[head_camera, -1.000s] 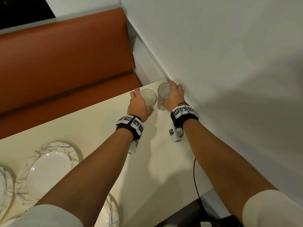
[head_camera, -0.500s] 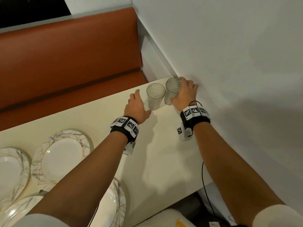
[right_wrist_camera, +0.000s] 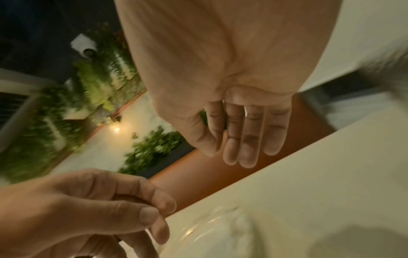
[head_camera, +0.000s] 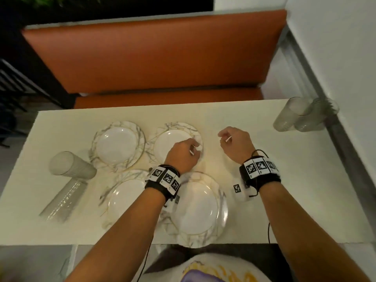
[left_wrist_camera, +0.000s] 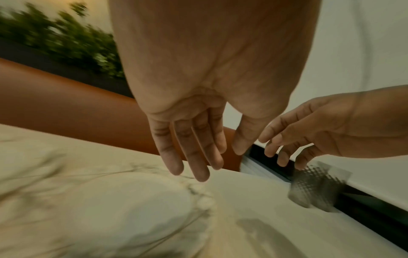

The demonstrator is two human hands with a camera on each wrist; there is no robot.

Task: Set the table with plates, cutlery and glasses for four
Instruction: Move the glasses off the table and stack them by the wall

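Four white plates with marbled, gold-veined rims lie close together on the cream table [head_camera: 305,190]: far left plate [head_camera: 119,146], far right plate [head_camera: 175,137], near left plate [head_camera: 122,200], near right plate [head_camera: 199,208]. Two clear ribbed glasses [head_camera: 289,117] [head_camera: 313,119] stand side by side at the far right corner by the wall. My left hand [head_camera: 193,148] hovers over the far right plate's edge, fingers relaxed and empty, as the left wrist view shows [left_wrist_camera: 218,160]. My right hand [head_camera: 223,139] hangs just right of it, also empty [right_wrist_camera: 227,155].
Another clear ribbed glass [head_camera: 70,165] stands at the table's left, with a long blurred clear ribbed shape [head_camera: 63,202] in front of it. An orange bench [head_camera: 154,58] runs along the far side. A white wall [head_camera: 335,58] borders the right edge.
Both hands have let go of the two glasses at the corner by the wall and drawn back to the middle of the table. The view has swung left to take in the plates.
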